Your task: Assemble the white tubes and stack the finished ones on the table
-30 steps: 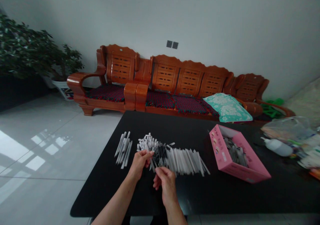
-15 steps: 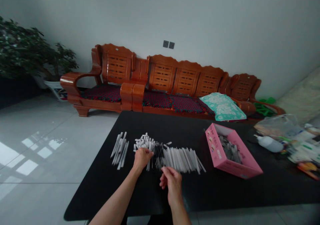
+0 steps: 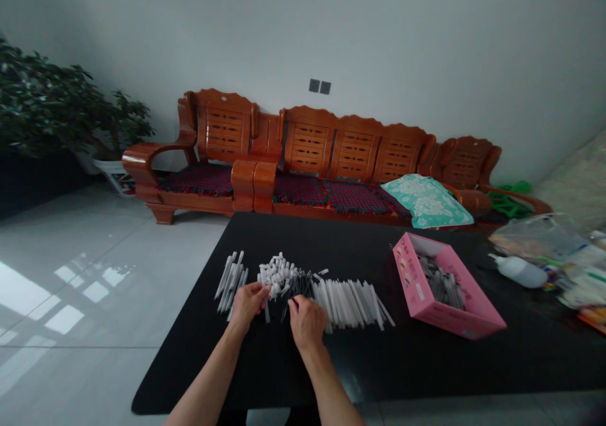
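Left hand (image 3: 249,306): fingers (image 3: 263,292) drawn narrow, thumb near the fingertips. A whitish tube (image 3: 267,313) shows just beyond these fingertips, to their right, pointing toward the wearer; cannot tell whether it is pinched or lying there. Right hand (image 3: 307,322): fingers curled and close together, tips down at the near ends of the dark thin rods (image 3: 301,282); cannot tell whether a rod is held.

Positions. White caps (image 3: 279,269): heaped just beyond the left fingers. Dark rods: bunched just ahead of the right fingers. Pale tubes (image 3: 351,304): side by side in a row, right of the right fingers. Pen-like sticks (image 3: 230,284): separate group, left of the left fingers. Single small white piece (image 3: 324,272): beyond the right fingers, apart from the cap heap. Pink box (image 3: 457,320): well right of both hands, open-topped, grey pieces (image 3: 440,282) inside. All rest on the black desk (image 3: 379,366).
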`<action>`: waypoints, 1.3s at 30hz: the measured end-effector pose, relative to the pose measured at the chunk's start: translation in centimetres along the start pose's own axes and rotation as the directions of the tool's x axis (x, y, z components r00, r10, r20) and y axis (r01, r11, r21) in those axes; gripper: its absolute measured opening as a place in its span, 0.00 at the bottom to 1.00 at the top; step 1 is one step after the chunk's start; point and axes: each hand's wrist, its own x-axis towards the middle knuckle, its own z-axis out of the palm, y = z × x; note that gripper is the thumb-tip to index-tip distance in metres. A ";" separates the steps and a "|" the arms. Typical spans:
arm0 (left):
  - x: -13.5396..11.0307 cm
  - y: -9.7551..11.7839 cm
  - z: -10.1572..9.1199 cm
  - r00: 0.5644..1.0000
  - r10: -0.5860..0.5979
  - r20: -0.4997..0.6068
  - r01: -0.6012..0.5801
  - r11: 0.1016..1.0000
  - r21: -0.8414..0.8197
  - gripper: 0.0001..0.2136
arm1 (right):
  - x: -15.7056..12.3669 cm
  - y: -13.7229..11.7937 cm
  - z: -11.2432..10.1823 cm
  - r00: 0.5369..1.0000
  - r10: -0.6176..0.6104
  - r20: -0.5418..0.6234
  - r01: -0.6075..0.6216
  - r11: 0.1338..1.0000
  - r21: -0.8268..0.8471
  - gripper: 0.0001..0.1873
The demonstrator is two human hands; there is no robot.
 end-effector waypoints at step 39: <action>-3.1 2.5 2.0 0.903 0.042 0.428 0.195 0.848 -0.494 0.18 | -4.0 -1.8 -0.7 0.747 -0.138 0.650 -0.664 -0.100 0.741 0.25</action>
